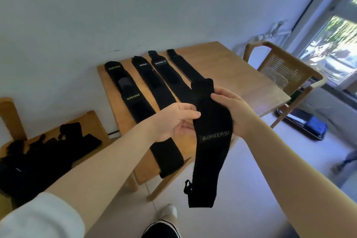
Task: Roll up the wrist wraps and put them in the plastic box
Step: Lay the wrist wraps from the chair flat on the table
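Head view: both hands, left hand (174, 120) and right hand (231, 111), pinch a long black fabric wrist wrap (211, 141) aloft beyond the light wooden table (241, 75) edge, dangling over open floor.

Both hands hold one black wrist wrap (211, 141) above the table's near edge: the left hand (173, 120) pinches its side, the right hand (229, 108) grips its upper part, and its lower end hangs free. Four more wraps (146, 83) lie flat, side by side, along the wooden table (241, 75). A chair (92, 121) at the left carries further black wraps.
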Tool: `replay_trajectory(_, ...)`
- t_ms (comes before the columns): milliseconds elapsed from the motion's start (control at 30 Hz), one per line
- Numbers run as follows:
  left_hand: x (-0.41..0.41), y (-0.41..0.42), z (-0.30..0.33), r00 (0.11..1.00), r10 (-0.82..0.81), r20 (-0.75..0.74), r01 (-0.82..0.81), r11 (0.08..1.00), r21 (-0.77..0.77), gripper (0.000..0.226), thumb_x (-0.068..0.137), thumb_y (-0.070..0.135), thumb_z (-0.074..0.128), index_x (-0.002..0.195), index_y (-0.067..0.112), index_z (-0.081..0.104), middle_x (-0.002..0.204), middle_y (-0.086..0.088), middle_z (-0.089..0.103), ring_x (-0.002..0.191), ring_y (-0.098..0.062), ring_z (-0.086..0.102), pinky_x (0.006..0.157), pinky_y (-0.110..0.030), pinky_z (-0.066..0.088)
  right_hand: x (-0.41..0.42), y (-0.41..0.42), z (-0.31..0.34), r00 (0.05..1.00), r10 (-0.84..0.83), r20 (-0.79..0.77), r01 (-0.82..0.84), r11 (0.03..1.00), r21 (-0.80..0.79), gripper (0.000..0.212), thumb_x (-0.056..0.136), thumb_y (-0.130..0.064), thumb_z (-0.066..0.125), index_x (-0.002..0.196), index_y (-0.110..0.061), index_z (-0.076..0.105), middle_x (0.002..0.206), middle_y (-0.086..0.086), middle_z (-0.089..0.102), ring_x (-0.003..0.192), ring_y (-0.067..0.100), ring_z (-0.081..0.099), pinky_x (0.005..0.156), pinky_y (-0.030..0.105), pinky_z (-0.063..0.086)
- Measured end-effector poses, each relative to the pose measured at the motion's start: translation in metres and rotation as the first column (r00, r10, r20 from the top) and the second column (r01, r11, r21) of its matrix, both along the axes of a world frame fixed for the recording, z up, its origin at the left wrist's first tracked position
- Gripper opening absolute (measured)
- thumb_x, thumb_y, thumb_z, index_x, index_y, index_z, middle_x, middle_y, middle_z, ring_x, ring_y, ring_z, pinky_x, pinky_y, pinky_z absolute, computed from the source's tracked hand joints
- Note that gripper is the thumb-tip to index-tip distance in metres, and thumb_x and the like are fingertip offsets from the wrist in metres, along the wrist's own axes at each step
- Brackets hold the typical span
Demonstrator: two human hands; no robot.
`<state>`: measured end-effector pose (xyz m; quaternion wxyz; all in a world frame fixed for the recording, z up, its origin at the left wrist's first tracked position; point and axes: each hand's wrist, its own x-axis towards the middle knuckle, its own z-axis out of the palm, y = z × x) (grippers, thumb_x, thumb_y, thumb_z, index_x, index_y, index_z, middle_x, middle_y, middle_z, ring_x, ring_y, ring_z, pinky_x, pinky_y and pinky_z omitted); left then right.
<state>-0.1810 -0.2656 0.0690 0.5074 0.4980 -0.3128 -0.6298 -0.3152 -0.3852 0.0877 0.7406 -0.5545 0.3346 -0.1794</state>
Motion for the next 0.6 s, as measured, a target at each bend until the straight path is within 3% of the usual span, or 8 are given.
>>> replay_trajectory(100,0.006,-0.044,-0.01,0.998,0.044,0.053,-0.046,0.999,0.024,0.013,0.096,0.006,0.048,0.098,0.004,0.062,0.086,-0.008,0.072,0.076,-0.019,0.071,0.062,-0.025,0.057,0.012,-0.044,-0.007,0.999,-0.002,-0.054,0.001,1.0,-0.005,0.021,0.094,-0.016,0.054,0.111,-0.012,0.065,0.098,0.007,0.071,0.089,0.021,0.067,0.066,0.031,0.055)
replay_trajectory(267,0.042,-0.115,-0.028,0.987,0.132,0.091,-0.133,0.991,0.014,0.013,0.095,0.01,0.051,0.099,0.009,0.064,0.097,-0.009,0.072,0.092,-0.025,0.069,0.078,-0.032,0.058,0.056,-0.119,-0.02,0.993,-0.003,-0.117,0.002,1.0,-0.013,0.013,0.095,-0.017,0.055,0.1,-0.01,0.065,0.088,0.006,0.072,0.082,0.021,0.07,0.068,0.035,0.056)
replay_trajectory(400,0.082,-0.154,-0.05,0.94,0.138,0.314,-0.187,0.973,0.133,0.01,0.094,0.018,0.056,0.098,0.016,0.064,0.096,-0.004,0.071,0.087,-0.015,0.07,0.074,-0.023,0.057,0.098,-0.165,-0.039,0.986,0.031,-0.163,-0.036,0.999,-0.027,0.011,0.094,-0.014,0.055,0.093,-0.012,0.066,0.092,0.009,0.072,0.084,0.023,0.069,0.068,0.036,0.055)
replay_trajectory(500,0.114,-0.17,-0.076,0.811,0.152,0.564,-0.296,0.94,0.172,0.011,0.095,0.024,0.054,0.103,0.025,0.061,0.102,0.003,0.068,0.088,-0.007,0.066,0.079,-0.022,0.054,0.127,-0.191,-0.06,0.977,0.044,-0.209,-0.045,0.999,0.003,0.012,0.094,-0.013,0.057,0.093,-0.014,0.069,0.094,0.008,0.073,0.092,0.026,0.069,0.078,0.042,0.056)
replay_trajectory(600,0.141,-0.181,-0.1,0.591,0.07,0.803,-0.352,0.919,0.179,0.034,0.096,0.02,0.052,0.13,0.022,0.05,0.127,0.003,0.057,0.109,-0.008,0.055,0.091,-0.02,0.042,0.155,-0.214,-0.08,0.962,0.072,-0.263,-0.057,0.996,0.063,0.013,0.093,-0.012,0.057,0.091,-0.014,0.07,0.091,0.008,0.073,0.09,0.026,0.068,0.078,0.042,0.056)
